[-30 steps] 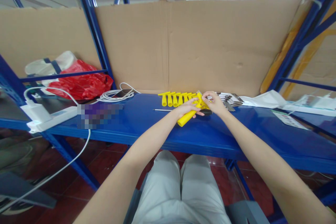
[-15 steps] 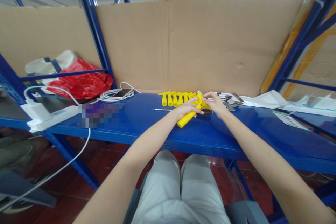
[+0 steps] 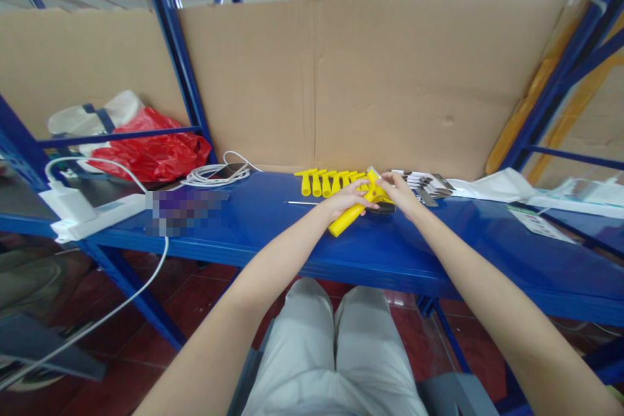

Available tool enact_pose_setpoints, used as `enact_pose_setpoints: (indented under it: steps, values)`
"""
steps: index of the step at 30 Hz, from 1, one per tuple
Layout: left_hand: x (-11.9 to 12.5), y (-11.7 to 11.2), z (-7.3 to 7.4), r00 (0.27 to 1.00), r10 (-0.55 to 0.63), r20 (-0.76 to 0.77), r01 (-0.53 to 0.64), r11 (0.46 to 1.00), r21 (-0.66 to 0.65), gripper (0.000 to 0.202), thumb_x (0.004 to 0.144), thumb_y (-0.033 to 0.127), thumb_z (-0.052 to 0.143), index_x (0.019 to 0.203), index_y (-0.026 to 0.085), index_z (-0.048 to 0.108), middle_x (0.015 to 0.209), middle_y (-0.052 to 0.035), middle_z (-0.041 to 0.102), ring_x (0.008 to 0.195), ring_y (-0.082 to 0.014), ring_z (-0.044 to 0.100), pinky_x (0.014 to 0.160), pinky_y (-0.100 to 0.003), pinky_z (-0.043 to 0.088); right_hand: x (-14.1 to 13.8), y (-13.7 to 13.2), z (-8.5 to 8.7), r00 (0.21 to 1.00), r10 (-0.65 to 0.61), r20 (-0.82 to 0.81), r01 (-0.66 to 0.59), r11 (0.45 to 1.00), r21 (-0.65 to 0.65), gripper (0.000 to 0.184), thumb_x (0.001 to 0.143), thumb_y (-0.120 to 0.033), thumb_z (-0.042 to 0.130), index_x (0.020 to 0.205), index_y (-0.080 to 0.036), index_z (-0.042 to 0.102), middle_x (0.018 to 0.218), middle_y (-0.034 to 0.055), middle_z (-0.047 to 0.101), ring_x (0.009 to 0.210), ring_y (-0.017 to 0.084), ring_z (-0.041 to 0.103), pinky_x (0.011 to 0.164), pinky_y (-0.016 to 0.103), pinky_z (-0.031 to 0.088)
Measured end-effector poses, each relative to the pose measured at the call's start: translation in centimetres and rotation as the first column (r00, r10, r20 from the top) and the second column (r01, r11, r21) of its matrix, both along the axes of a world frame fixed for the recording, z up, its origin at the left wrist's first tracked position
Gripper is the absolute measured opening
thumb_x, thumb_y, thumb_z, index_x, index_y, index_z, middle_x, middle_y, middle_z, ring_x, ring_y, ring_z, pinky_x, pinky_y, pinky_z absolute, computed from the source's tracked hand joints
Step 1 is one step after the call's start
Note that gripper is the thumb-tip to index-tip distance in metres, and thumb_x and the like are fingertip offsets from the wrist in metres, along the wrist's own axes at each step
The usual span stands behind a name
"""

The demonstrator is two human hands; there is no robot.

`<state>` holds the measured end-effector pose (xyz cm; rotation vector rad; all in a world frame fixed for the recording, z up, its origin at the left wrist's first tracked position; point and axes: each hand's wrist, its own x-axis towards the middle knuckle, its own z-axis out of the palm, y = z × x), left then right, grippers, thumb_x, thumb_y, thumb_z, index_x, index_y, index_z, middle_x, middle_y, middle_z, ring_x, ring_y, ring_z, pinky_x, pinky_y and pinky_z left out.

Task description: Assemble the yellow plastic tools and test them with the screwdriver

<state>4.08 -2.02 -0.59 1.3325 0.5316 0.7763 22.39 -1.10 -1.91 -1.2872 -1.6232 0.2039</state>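
My left hand (image 3: 345, 200) is wrapped round a yellow scraper (image 3: 347, 220), a plastic tool with a round tubular handle and a wider head. The handle slants towards me, and its lower end sticks out below my fingers. At the head end, my right hand (image 3: 397, 190) pinches the scraper with its fingertips. Beneath both hands lies a screwdriver (image 3: 299, 203) with a thin metal shaft and a black handle. Behind my left hand several more yellow scrapers (image 3: 316, 184) are lined up. A pile of flat white, dark and metallic pieces (image 3: 424, 183) sits just beyond my right hand.
A cardboard sheet (image 3: 380, 84) stands along the back of the blue bench (image 3: 273, 227). At left are a power strip (image 3: 104, 216), a coiled white cable (image 3: 214, 177) and a red plastic bag (image 3: 151, 149). White wrapping (image 3: 497, 185) and a printed card (image 3: 541, 224) lie at right.
The scraper's head has turned slightly in my hands, and my right fingers have shifted a little along it. Everything else stays in place.
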Motion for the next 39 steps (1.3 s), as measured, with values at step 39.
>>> enact_pose_setpoints:
  steps: [39]
  values:
    - [-1.4,1.2,1.7,0.807,0.557,0.197,-0.498,0.821,-0.281,0.059,0.065,-0.007,0.057,0.115,0.023,0.049,0.094,-0.0026,0.069,0.066,-0.0116,0.068,0.047,-0.014,0.042,4.6,-4.7,5.0,0.791,0.164,-0.589,-0.198,0.980,0.007,0.039,0.065,-0.051,0.076,0.075,-0.022,0.051,0.055,-0.0008,0.060,0.038,0.014,0.053,0.037,0.025,0.041]
